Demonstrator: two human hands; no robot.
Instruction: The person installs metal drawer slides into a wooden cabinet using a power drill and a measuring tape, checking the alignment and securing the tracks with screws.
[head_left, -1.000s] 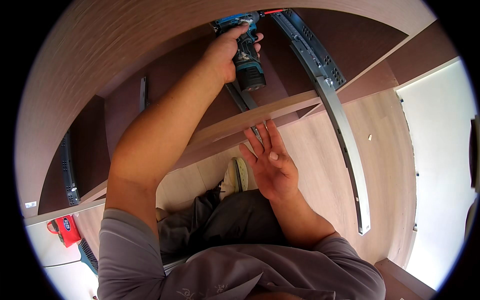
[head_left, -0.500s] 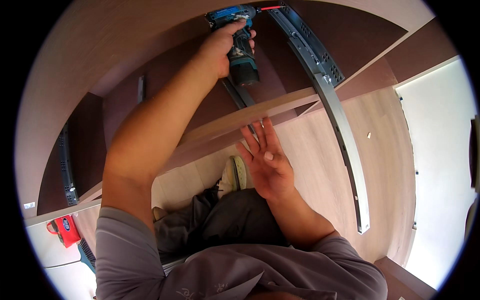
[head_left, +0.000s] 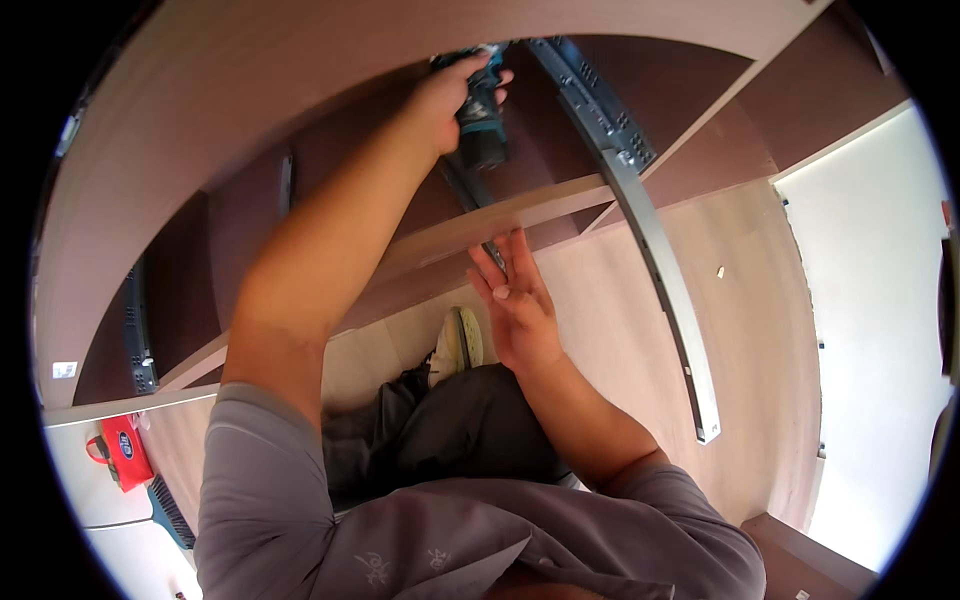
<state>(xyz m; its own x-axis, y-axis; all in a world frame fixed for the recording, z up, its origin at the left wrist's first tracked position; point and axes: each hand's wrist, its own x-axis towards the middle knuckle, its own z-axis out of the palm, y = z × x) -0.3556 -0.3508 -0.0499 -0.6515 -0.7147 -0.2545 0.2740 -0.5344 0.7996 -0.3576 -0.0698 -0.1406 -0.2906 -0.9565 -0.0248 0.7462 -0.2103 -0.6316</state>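
Note:
My left hand (head_left: pixel 447 103) is wrapped around the grip of a teal and black cordless drill (head_left: pixel 482 135). The drill is partly under the cabinet's upper panel, and its front end and bit are hidden. To its right, a metal drawer slide (head_left: pixel 655 235) lies along the dark cabinet side, its long rail extended out over the floor. My right hand (head_left: pixel 522 315) has its fingers stretched out and holds nothing. Its fingertips are close to the front edge of a wooden shelf board (head_left: pixel 500 215); whether they touch it I cannot tell.
Further slides are on the inner cabinet walls, one at the far left (head_left: pixel 137 325). A red pouch (head_left: pixel 127 450) and a dark brush (head_left: pixel 172 510) lie at lower left. The wooden floor (head_left: pixel 750 330) stretches right toward a white panel (head_left: pixel 860 300). My shoe (head_left: pixel 455 345) is below the shelf.
The view has shifted a little. The drill's head and red bit, visible before, are now hidden by the upper panel. My right hand has turned slightly, its fingers closer together.

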